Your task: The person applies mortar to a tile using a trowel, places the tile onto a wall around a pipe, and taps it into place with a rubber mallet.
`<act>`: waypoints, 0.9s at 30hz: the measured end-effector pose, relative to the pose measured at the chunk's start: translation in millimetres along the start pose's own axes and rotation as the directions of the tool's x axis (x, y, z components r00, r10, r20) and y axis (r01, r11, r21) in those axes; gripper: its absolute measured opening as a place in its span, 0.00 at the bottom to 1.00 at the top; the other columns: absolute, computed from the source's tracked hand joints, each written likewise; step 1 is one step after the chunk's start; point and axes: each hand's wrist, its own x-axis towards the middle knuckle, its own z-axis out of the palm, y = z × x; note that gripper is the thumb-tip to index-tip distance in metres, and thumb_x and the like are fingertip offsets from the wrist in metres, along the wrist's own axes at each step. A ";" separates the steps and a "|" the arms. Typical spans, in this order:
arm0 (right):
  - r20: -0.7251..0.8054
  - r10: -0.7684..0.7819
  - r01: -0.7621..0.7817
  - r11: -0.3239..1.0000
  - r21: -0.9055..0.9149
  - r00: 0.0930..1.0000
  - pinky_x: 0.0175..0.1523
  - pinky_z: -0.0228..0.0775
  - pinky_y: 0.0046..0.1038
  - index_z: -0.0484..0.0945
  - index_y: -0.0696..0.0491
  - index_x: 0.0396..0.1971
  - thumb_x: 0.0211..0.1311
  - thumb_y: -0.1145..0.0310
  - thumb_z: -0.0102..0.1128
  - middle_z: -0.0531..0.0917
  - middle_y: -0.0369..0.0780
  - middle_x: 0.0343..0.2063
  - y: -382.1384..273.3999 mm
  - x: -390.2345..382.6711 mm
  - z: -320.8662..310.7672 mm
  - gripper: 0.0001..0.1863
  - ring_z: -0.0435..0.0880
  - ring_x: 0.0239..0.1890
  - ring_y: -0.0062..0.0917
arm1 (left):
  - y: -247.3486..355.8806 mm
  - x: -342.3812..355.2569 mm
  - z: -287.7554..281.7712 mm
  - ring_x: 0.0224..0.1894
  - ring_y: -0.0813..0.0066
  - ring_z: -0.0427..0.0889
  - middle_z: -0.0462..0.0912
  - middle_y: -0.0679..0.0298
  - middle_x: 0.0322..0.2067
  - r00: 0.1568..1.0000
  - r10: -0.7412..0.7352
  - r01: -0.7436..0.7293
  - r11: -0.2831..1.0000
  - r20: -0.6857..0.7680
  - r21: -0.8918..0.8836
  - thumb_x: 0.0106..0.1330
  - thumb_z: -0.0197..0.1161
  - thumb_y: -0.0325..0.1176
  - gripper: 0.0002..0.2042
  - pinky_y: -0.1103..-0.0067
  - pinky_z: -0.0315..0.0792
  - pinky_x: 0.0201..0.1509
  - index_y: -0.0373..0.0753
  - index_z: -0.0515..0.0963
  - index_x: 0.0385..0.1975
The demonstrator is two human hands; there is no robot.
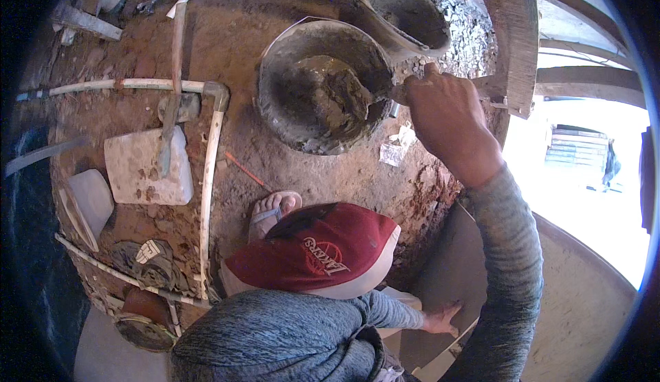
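Right arm: reaches up from the lower right, grey sleeve to the wrist, back of the hand uppermost.
Right hand (447, 113): fingers curled round a tool handle (398, 94) at the bucket's right rim.
Mortar (326, 83): left of that hand, inside the round bucket (270, 110), which stands on the dirt floor (316, 179).
Left hand (442, 319): low, fingers spread by a grey panel (440, 272); contact unclear.

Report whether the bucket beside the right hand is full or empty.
Neither: wet grey mix fills only part of the bucket, lying below its rim.
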 end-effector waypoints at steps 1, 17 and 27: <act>0.041 0.004 -0.002 0.999 -0.042 0.999 0.32 0.73 0.34 0.83 0.50 0.23 0.54 0.68 0.55 0.83 0.41 0.27 -3.8 8.2 7.1 0.07 0.85 0.31 0.33 | -19.0 9.2 20.4 0.70 0.46 0.52 0.50 0.38 0.68 0.997 0.074 -0.073 0.997 -0.032 0.017 0.55 0.68 0.49 0.49 0.64 0.49 0.73 0.28 0.47 0.68; 0.275 -0.103 -0.013 0.921 0.389 0.956 0.42 0.76 0.42 0.80 0.58 0.21 0.42 0.69 0.61 0.82 0.50 0.27 12.2 6.2 57.0 0.08 0.83 0.34 0.44 | -6.9 3.6 4.4 0.71 0.46 0.49 0.47 0.37 0.68 0.995 -0.015 0.016 1.000 0.095 -0.004 0.55 0.66 0.54 0.52 0.63 0.50 0.73 0.25 0.45 0.68; 0.137 -0.079 0.015 0.909 0.416 0.987 0.43 0.75 0.41 0.80 0.55 0.32 0.44 0.68 0.60 0.82 0.49 0.25 -53.9 11.5 73.9 0.13 0.82 0.32 0.44 | -15.8 10.9 10.2 0.68 0.43 0.55 0.54 0.39 0.66 0.993 0.114 -0.110 0.989 -0.034 0.103 0.51 0.68 0.58 0.52 0.61 0.54 0.70 0.27 0.50 0.67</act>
